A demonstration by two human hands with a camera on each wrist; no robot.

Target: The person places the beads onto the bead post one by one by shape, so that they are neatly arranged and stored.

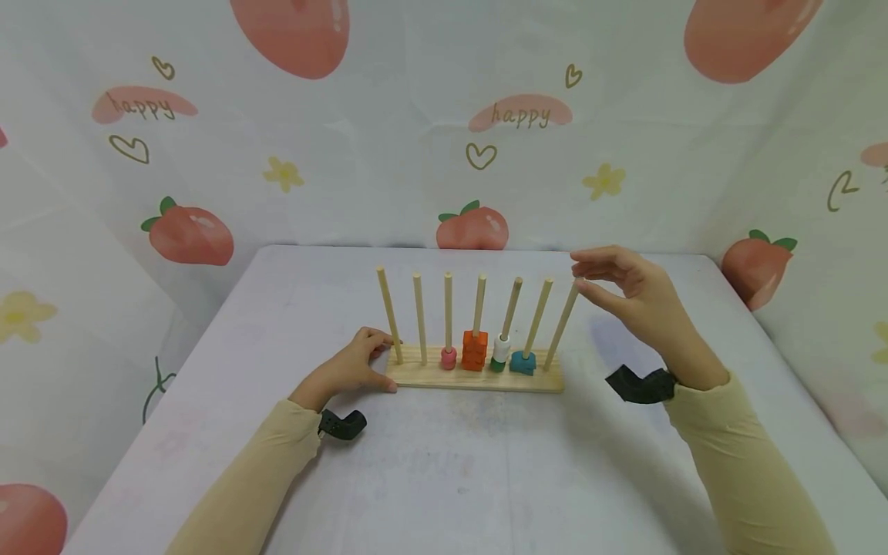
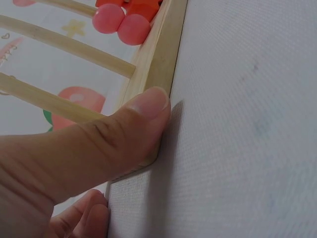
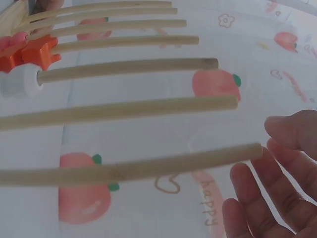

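Note:
A wooden base (image 1: 416,376) with a row of several upright pegs lies on the table. My left hand (image 1: 352,362) grips its left end, the thumb (image 2: 148,106) pressed along the front edge and the other fingers round the far side. My right hand (image 1: 634,297) is at the top of the rightmost peg (image 1: 560,327), thumb and fingers spread apart around the tip with no bead between them. Beads sit low on the middle pegs: pink (image 1: 449,358), a stack of orange (image 1: 475,351), white (image 1: 501,348) over green (image 1: 498,364), and blue (image 1: 523,362).
The base stands on a white-covered table (image 1: 444,470). Behind and beside it hangs a white cloth (image 1: 388,116) printed with peaches, flowers and hearts. The two leftmost pegs (image 1: 389,316) and the rightmost one carry no beads. Black bands (image 1: 641,385) are on both wrists.

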